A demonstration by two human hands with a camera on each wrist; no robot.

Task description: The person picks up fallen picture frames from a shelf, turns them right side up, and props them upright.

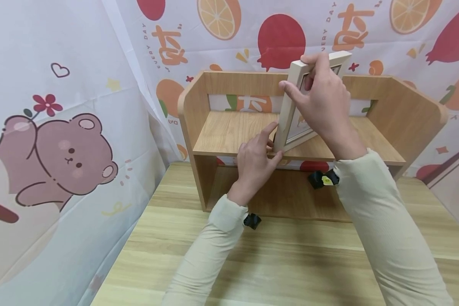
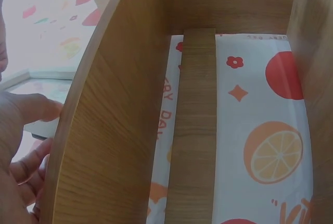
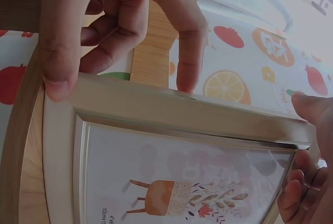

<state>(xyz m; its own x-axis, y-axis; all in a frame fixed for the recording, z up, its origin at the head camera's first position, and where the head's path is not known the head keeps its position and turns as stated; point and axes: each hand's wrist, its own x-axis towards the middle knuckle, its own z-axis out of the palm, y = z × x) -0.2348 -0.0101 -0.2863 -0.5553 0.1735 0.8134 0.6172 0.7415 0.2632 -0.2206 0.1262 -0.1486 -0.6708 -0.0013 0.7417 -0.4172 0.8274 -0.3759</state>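
A cream-coloured picture frame stands tilted on the upper shelf of a small wooden desk shelf. Its front, in the right wrist view, shows a printed animal with leaves behind the clear pane. My right hand grips the frame near its top, thumb on the side edge and fingers over the top. At the lower left corner, my left hand holds the frame between thumb and index finger, the other fingers curled beneath. The left wrist view catches only part of the left hand beyond the shelf board.
Below is the shelf's lower compartment. The unit stands on a light wood-grain table. Fruit-printed cloth hangs behind it, and a bear-printed cloth hangs at the left. The shelf's side panels rise at both ends.
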